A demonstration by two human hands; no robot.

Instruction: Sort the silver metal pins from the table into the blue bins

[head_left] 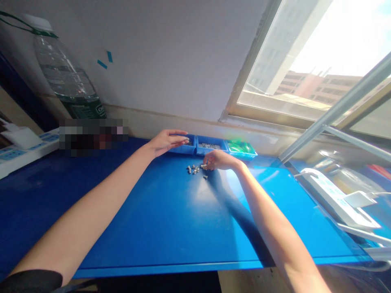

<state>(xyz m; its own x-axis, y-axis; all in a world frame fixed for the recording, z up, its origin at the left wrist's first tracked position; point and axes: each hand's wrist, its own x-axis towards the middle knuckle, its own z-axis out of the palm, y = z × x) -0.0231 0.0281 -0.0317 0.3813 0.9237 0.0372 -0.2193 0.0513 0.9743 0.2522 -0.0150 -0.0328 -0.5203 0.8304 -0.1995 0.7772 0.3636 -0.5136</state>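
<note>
My left hand [167,141] reaches over the left blue bin [183,149] at the back of the blue table [171,219], fingers extended and close together, tips at the bin's small metal parts. Whether it holds one I cannot tell. My right hand [217,159] rests on the table in front of the middle blue bin [210,146], fingertips pinched on a small silver metal piece [203,166]. Several small silver pieces [193,169] lie loose on the table just left of that hand.
A green bin [242,148] stands right of the blue bins. A large water bottle [65,75] leans against the wall at the left, above a white power strip [18,152]. Another white power strip [334,197] lies at the right under the window.
</note>
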